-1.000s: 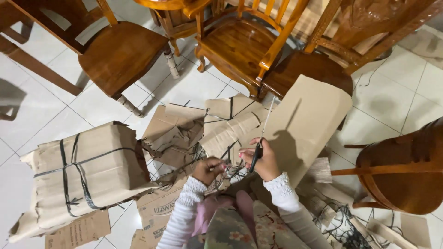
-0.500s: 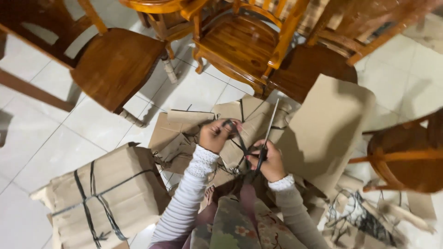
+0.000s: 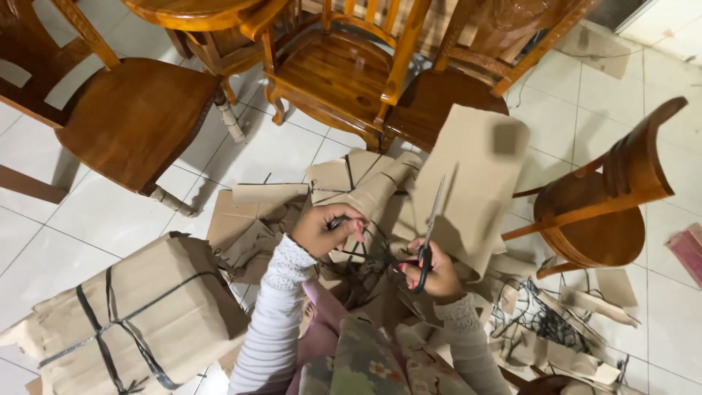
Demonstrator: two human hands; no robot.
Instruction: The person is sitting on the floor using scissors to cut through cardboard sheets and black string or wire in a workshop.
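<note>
From the head camera I look down on a white tiled floor (image 3: 66, 241) ringed by wooden chairs (image 3: 135, 121), with a round wooden tabletop (image 3: 194, 11) at the far edge.

Flattened cardboard (image 3: 475, 175) lies scattered across the middle, the biggest sheet leaning up just right of centre. My left hand (image 3: 325, 230) is closed around a black strap (image 3: 338, 221) that I pinch above the opened cardboard pile. My right hand (image 3: 435, 271) is clamped on the handles of a pair of scissors (image 3: 430, 234), whose blades point up and away, close together as far as I can tell. The two hands sit near each other, low in the middle of the view.

To cut cleanly, I judge the strap should be held taut and clear of my fingers, with the blades brought square across it.

At the near left sits a bundle (image 3: 139, 314), a brown boxy block of cardboard tied crosswise with black straps and still bound. At the near right, loose black straps (image 3: 545, 322) tangle among cardboard scraps. A pinkish flat thing (image 3: 691, 252) shows at the right edge; I cannot tell what it is.
</note>
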